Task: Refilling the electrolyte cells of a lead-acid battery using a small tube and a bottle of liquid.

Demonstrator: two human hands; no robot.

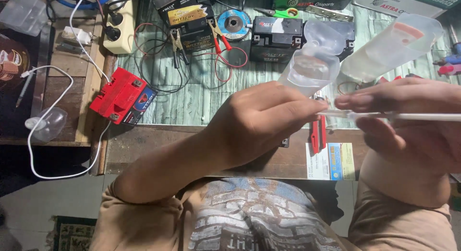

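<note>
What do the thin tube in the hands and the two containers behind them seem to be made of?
The tube: probably clear plastic, whitish and see-through, pinched by the left hand and right hand. The containers: likely soft translucent plastic, since the bench shows faintly through their cloudy walls.

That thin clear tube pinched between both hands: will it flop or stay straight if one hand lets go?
The thin clear tube runs straight between the left hand and right hand, so it probably holds its shape. It looks narrow and light, likely easy to bend or kink. Its smooth plastic may slip from fingertips.
</note>
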